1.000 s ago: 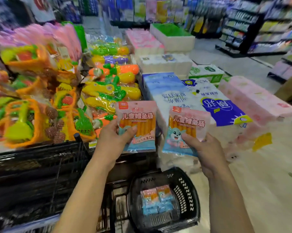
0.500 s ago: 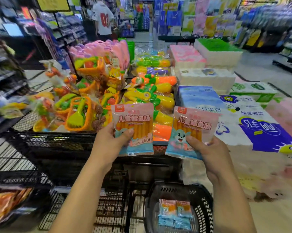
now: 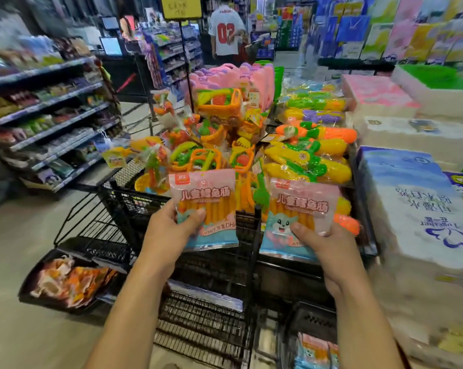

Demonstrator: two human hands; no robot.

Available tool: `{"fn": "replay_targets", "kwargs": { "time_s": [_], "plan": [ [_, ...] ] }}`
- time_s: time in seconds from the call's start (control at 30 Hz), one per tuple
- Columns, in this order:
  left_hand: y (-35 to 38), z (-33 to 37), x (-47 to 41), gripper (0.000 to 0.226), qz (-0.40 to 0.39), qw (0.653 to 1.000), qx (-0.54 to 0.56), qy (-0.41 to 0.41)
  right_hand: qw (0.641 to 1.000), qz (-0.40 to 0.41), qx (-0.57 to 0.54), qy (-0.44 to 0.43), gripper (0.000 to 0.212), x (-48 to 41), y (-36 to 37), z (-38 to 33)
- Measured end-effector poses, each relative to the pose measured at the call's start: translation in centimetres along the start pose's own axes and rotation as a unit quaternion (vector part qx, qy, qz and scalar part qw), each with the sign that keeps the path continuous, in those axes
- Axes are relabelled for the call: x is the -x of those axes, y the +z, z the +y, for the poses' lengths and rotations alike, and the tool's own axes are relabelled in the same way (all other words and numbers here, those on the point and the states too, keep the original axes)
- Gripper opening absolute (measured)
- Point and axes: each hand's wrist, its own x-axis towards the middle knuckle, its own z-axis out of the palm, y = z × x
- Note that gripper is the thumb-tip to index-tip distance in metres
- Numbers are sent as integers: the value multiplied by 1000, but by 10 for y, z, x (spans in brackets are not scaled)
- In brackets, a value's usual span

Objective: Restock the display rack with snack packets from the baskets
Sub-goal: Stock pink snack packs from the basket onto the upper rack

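The left grip [image 3: 171,233], a bare hand, is clamped on the left packet [image 3: 206,209], thumb across its glossy front and fingers behind. The right grip [image 3: 329,249] pinches the right packet [image 3: 299,217] the same way, low on its front. Both packets are flat, shiny plastic pouches, pink on top and pale blue below, with a row of slim orange sticks across the middle. They are held upright, side by side but apart, above the black wire rack [image 3: 203,315], whose mesh tiers step down toward the floor. Beside the right forearm a black perforated plastic basket [image 3: 313,318] holds more pouches [image 3: 314,350] of the same kind. Low at left a second basket [image 3: 52,305] carries crinkled orange-and-white packs [image 3: 73,280]. Behind the held packets lie bagged plastic toys [image 3: 305,161] in bright yellow, green and orange, and at right stand soft, blocky tissue bales [image 3: 411,209].
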Motion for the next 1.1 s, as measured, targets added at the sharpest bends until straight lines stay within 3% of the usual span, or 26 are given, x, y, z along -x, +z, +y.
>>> {"fn": "replay_targets", "kwargs": {
  "time_s": [0.5, 0.83, 1.1],
  "plan": [
    [-230, -96, -175, 23, 16, 995, 47, -87, 997, 6, 31, 64, 20, -56, 280, 62],
    [-282, -152, -266, 36, -82, 991, 15, -107, 991, 42, 89, 90, 18, -89, 383, 112],
    [-290, -187, -298, 31, -140, 981, -15, -136, 983, 55, 115, 132, 19, -105, 423, 152]
  ]
}}
